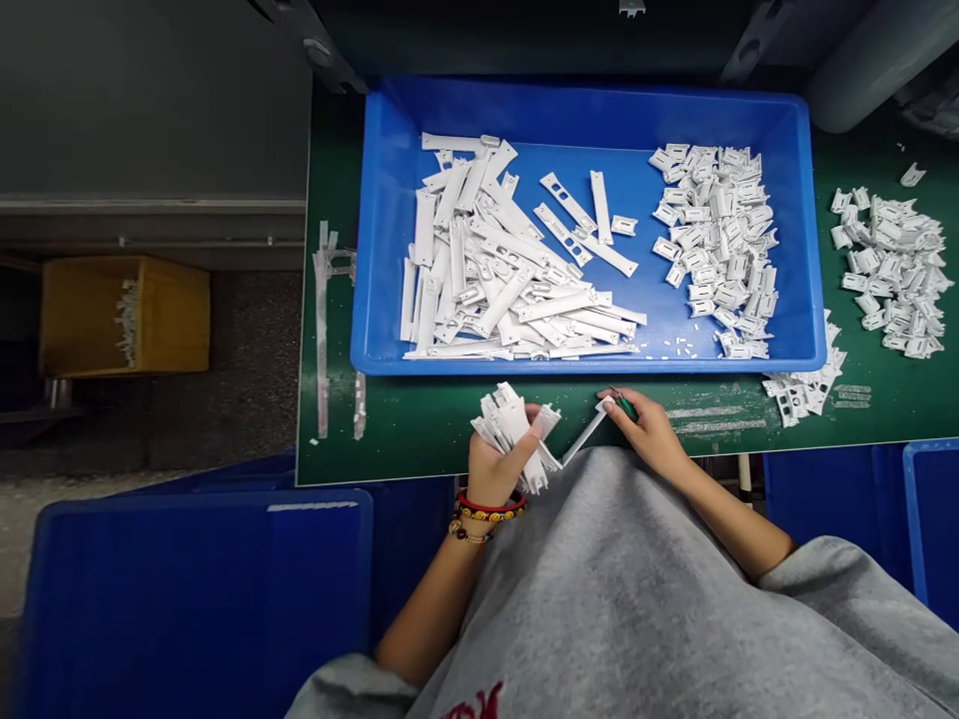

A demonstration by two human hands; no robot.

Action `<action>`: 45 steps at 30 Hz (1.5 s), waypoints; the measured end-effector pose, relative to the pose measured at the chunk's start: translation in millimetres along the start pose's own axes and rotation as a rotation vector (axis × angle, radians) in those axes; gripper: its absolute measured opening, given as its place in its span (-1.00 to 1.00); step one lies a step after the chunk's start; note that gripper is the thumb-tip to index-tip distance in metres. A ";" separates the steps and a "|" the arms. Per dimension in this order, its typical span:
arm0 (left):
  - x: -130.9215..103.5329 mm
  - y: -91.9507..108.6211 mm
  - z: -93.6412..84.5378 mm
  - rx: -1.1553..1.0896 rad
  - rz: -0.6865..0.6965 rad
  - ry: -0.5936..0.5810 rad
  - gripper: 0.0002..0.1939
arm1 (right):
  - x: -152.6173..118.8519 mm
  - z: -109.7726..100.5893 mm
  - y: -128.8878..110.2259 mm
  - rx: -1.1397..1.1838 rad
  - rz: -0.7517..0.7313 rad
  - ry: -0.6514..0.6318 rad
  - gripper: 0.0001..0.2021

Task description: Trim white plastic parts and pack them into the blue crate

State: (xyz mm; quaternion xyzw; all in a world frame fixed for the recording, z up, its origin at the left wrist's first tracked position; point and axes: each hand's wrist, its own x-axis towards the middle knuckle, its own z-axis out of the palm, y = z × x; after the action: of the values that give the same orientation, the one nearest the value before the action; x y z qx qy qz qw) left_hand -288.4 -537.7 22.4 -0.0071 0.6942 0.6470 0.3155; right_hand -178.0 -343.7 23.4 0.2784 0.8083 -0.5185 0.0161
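My left hand (495, 467) is closed round a bundle of white plastic strips (511, 419), whose ends stick out above and below the fingers. My right hand (650, 429) is closed on a small green-handled tool (623, 404) with a thin dark tip. Its fingertips also pinch the end of one white plastic strip (584, 435), which slants down left towards the bundle. The kind of tool is mostly hidden by the fingers. Just beyond both hands stands a blue bin (479, 366) with a pile of long white strips (479, 240) on its left side.
Short white plastic pieces (719, 230) fill the bin's right side. More short pieces (895, 265) lie on the green table (420, 429) at the right, with another small heap (805, 384) at the bin's corner. A yellow crate (172, 320) stands at the left; a blue lid-like surface (195, 599) is lower left.
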 end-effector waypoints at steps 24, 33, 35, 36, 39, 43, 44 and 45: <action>-14.1 37.9 15.2 0.025 -0.005 -0.306 -0.72 | -15.8 -54.9 -69.8 -0.013 -0.534 -0.420 -0.85; -15.2 37.0 15.4 -0.005 -0.053 -0.327 -0.71 | -17.3 -57.3 -77.3 -0.004 -0.552 -0.412 -0.85; -15.2 37.5 14.3 -0.006 -0.051 -0.330 -0.70 | -21.7 -54.8 -78.7 0.005 -0.563 -0.369 -0.87; -15.1 37.7 13.6 -0.003 -0.051 -0.333 -0.69 | -24.1 -53.4 -79.2 0.005 -0.564 -0.345 -0.88; -14.6 38.7 11.7 0.003 -0.043 -0.343 -0.68 | -29.5 -48.5 -79.2 -0.015 -0.577 -0.268 -0.89; -15.1 40.3 12.4 0.023 0.019 -0.423 -0.70 | -30.9 -42.0 -74.0 -0.112 -0.611 -0.112 -0.89; -15.4 40.6 13.1 0.034 0.032 -0.448 -0.70 | -30.7 -41.1 -72.5 -0.127 -0.607 -0.070 -0.88; -15.6 40.8 14.0 0.043 0.048 -0.457 -0.70 | -30.8 -40.6 -71.3 -0.131 -0.597 -0.032 -0.87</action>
State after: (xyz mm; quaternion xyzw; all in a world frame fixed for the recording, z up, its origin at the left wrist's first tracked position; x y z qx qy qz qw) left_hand -287.0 -524.7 66.4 0.1627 0.6185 0.6240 0.4490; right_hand -174.6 -344.5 111.0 0.0188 0.8857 -0.4515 -0.1064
